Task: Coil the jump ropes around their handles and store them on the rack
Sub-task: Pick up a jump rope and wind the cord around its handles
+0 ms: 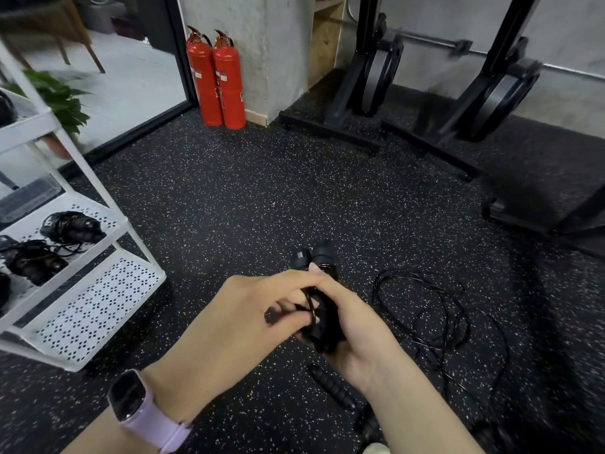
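Observation:
My right hand (355, 326) grips a pair of black jump rope handles (316, 260) held side by side, their ends poking up past my fingers. My left hand (248, 309) pinches the thin black rope against the handles, a loop of it over my fingers. Another jump rope (435, 319) lies loose and tangled on the floor to the right, with one black handle (332, 386) lying below my right wrist. On the white rack (98, 299) at the left, coiled ropes (70, 226) rest on a perforated shelf.
Two red fire extinguishers (216, 80) stand by a concrete pillar at the back. Black weight racks with plates (376, 80) occupy the back right. A potted plant (62, 99) sits behind the rack. The floor is black speckled rubber.

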Demonstrator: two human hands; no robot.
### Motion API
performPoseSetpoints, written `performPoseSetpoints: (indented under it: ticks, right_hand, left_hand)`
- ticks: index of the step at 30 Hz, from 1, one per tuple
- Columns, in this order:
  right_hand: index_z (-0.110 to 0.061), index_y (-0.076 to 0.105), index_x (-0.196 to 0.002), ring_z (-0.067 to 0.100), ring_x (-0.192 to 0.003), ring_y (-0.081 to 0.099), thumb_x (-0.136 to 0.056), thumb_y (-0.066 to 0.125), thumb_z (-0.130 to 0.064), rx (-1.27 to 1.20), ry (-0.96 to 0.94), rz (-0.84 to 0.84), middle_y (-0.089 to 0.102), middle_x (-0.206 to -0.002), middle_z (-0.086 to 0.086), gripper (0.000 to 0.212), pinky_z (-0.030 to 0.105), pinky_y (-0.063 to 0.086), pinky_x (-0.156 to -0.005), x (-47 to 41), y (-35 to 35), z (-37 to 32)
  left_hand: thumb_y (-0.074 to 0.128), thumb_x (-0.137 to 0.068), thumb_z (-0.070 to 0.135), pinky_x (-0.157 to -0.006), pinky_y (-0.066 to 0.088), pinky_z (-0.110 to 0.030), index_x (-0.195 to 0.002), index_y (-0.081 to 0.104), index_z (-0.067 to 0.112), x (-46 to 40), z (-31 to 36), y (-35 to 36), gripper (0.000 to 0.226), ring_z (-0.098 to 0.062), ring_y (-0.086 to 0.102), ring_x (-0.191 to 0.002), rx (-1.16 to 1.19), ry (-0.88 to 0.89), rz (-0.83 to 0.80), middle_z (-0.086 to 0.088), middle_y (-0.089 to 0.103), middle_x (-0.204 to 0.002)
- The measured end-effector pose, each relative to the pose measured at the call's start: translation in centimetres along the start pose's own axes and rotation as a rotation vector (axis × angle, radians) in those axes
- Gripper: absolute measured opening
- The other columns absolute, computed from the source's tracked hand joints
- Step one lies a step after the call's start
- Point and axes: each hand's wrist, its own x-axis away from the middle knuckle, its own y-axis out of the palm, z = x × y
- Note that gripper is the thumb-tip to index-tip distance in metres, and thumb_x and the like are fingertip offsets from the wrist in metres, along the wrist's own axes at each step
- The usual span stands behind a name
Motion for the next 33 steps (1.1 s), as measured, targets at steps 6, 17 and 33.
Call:
performPoseSetpoints:
  ticks: [6, 17, 33]
  right_hand:
    - [-0.01, 0.064, -0.133, 0.021, -0.102, 0.076, -0.082, 0.08, -0.045, -0.018, 0.037, 0.053, 0.079, -0.109, 0.009, 0.064, 0.032, 0.059, -0.078, 0.5, 0.0, 0.1]
    - [-0.013, 0.085, -0.086, 0.017, -0.067, 0.075, -0.087, 0.075, -0.05, -0.12, 0.112, 0.044, 0.08, -0.093, 0.006, 0.037, 0.025, 0.058, -0.057, 0.2, -0.8, 0.0]
    - [-0.017, 0.085, -0.097, 0.025, -0.084, 0.07, -0.074, 0.082, -0.063, -0.226, 0.154, 0.066, 0.079, -0.102, 0.008, 0.052, 0.038, 0.059, -0.086, -0.1, -0.2, 0.6]
  left_hand:
    - [0.062, -0.082, 0.058, -0.085, 0.058, -0.033, -0.124, 0.046, 0.063, -0.2, -0.1, 0.2, 0.045, 0.001, 0.067, -0.095, -0.108, -0.024, -0.12, 0.044, 0.058, -0.113]
    - [0.074, -0.078, 0.048, -0.086, 0.053, -0.009, -0.116, 0.059, 0.057, -0.3, -0.6, 0.6, 0.041, 0.014, 0.065, -0.097, 0.052, -0.081, -0.188, 0.039, 0.064, -0.111]
    - [0.076, -0.074, 0.054, -0.089, 0.041, -0.014, -0.129, 0.042, 0.058, 0.4, -0.7, 1.4, 0.065, 0.009, 0.046, -0.123, -0.039, -0.011, -0.054, 0.031, 0.049, -0.126]
